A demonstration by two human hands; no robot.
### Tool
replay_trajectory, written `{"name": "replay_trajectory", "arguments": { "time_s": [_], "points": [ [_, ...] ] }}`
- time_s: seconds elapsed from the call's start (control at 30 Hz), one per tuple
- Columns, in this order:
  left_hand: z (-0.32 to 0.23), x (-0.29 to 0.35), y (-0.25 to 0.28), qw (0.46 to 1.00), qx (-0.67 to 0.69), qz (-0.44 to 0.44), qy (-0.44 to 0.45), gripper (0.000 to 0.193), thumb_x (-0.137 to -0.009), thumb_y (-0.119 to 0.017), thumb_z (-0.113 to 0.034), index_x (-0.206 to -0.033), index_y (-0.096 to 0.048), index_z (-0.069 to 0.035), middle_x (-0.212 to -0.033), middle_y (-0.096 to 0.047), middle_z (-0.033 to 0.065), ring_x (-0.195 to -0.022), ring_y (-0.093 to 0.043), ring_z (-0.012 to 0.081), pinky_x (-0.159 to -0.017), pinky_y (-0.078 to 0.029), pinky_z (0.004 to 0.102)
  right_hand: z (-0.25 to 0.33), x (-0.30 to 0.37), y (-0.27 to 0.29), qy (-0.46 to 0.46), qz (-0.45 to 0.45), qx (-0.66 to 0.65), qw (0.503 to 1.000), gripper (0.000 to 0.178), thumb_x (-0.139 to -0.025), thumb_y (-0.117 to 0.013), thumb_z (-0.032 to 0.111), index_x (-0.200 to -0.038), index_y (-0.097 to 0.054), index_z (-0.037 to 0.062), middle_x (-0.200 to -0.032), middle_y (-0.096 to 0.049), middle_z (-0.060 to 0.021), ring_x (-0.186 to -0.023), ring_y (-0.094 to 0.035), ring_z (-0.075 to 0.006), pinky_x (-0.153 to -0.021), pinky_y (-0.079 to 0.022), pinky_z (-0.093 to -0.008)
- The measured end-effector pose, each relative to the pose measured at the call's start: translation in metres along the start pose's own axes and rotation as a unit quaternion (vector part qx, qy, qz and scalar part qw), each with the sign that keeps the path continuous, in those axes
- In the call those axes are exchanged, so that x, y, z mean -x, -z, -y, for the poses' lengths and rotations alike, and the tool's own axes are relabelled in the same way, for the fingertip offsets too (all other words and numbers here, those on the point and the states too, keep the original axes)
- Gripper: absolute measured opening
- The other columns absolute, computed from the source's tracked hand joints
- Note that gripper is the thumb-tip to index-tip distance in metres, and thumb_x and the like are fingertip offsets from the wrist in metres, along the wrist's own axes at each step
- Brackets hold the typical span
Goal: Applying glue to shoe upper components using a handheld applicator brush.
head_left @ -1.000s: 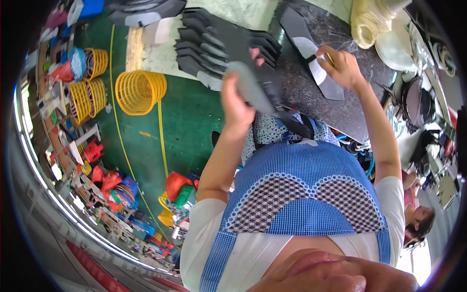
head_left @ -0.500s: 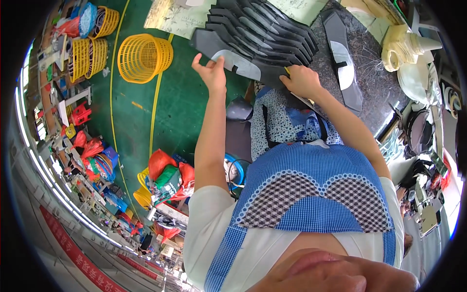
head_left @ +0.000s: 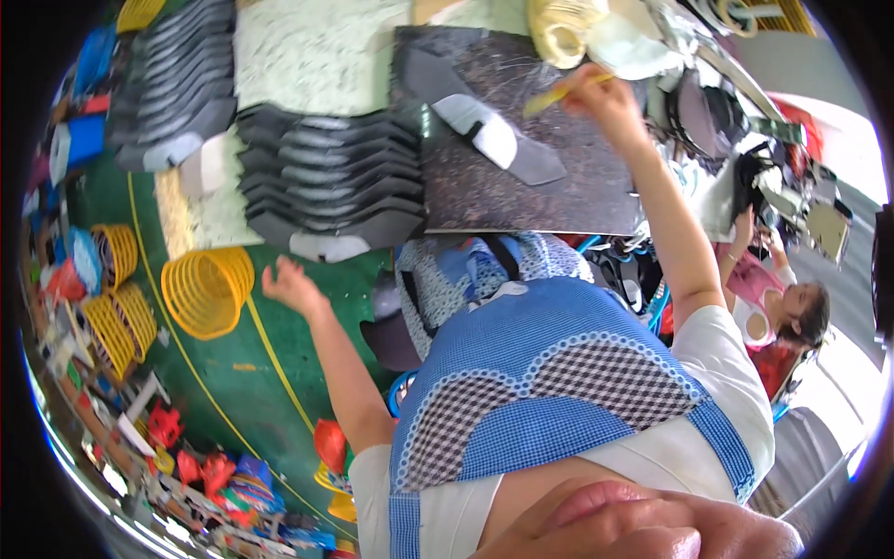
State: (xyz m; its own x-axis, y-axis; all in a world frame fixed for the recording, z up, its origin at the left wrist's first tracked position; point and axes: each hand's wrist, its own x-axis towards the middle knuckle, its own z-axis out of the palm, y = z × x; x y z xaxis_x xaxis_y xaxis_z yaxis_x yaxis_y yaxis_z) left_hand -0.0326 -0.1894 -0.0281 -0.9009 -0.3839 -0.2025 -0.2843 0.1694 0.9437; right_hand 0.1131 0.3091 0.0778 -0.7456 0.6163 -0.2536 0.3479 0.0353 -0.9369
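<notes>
My right hand (head_left: 605, 104) is closed round a thin yellow brush (head_left: 544, 101), held above the dark speckled board (head_left: 466, 200). Below it a grey shoe-upper-like fabric piece (head_left: 438, 79) lies slantwise on that board, with a pale patch and a small black tab in its middle. My left hand (head_left: 294, 284) is off the table's near edge, fingers apart and nothing in them. Just beyond it lies an overlapping row of similar dark grey pieces (head_left: 326, 210). A second such row (head_left: 177, 84) lies farther left.
A yellow plastic basket (head_left: 209, 293) stands on the green floor at the left. Cream containers (head_left: 563, 28) stand at the board's far edge. Tools and black parts (head_left: 703, 112) crowd the right side. Another person (head_left: 768, 298) sits at work at the right.
My left hand has come off the nearest grey piece in the row and drawn back. My right hand has moved right with the brush, over the board. The view has swung round.
</notes>
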Motion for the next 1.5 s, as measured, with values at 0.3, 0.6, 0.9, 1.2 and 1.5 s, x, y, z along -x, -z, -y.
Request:
{"name": "replay_trajectory", "arguments": {
  "time_s": [0.3,0.6,0.9,1.2,1.5],
  "points": [
    [-0.106,0.125,-0.142,0.919,0.043,0.388,-0.055,0.024,-0.095,-0.054,-0.01,-0.117,-0.049,-0.001,-0.109,-0.059,0.0135,-0.1,-0.06,0.0189,-0.092,-0.049,0.0322,-0.04,-0.09,0.047,0.092,-0.119,0.136,0.979,0.033,-0.098,-0.051,0.027,-0.113,-0.063,0.0002,-0.088,-0.068,-0.0112,-0.062,-0.066,-0.0128,-0.057,-0.054,-0.0215],
    [-0.052,0.146,-0.225,0.86,0.115,0.415,0.273,0.049,-0.09,-0.063,-0.016,-0.126,-0.042,0.01,-0.114,-0.058,0.0179,-0.105,-0.058,0.0206,-0.095,-0.048,0.0334,-0.015,-0.066,-0.002,-0.165,0.193,-0.01,0.967,0.044,-0.093,-0.059,0.034,-0.111,-0.058,-0.0062,-0.105,-0.065,-0.0186,-0.092,-0.068,-0.0223,-0.085,-0.056,-0.0294],
    [-0.038,0.153,-0.232,0.881,0.081,0.404,0.233,0.041,-0.085,-0.068,-0.007,-0.119,-0.047,0.004,-0.104,-0.061,0.0095,-0.095,-0.059,0.0156,-0.085,-0.051,0.0318,-0.009,-0.087,-0.083,0.146,0.115,0.154,0.97,0.031,-0.085,-0.066,0.032,-0.085,-0.065,0.0008,-0.069,-0.067,-0.0122,-0.059,-0.065,-0.0211,-0.056,-0.051,-0.0322],
    [-0.047,0.15,-0.238,0.881,0.086,0.389,0.255,0.028,-0.09,-0.06,-0.006,-0.114,-0.047,0.001,-0.099,-0.059,0.0083,-0.09,-0.06,0.0161,-0.082,-0.052,0.0328,-0.032,-0.003,0.011,0.043,0.129,0.218,0.967,0.016,-0.086,-0.065,0.016,-0.087,-0.063,0.0008,-0.068,-0.066,-0.0072,-0.062,-0.064,-0.0136,-0.063,-0.055,-0.0285],
    [-0.047,0.142,-0.238,0.831,0.151,0.397,0.358,0.031,-0.096,-0.054,-0.021,-0.116,-0.052,0.002,-0.102,-0.061,0.0105,-0.095,-0.061,0.0205,-0.089,-0.05,0.036,-0.014,-0.007,0.004,0.006,0.144,0.155,0.977,0.015,-0.088,-0.063,0.015,-0.09,-0.062,0.0002,-0.082,-0.068,-0.0081,-0.071,-0.066,-0.0158,-0.068,-0.054,-0.0291]
  ]
}}
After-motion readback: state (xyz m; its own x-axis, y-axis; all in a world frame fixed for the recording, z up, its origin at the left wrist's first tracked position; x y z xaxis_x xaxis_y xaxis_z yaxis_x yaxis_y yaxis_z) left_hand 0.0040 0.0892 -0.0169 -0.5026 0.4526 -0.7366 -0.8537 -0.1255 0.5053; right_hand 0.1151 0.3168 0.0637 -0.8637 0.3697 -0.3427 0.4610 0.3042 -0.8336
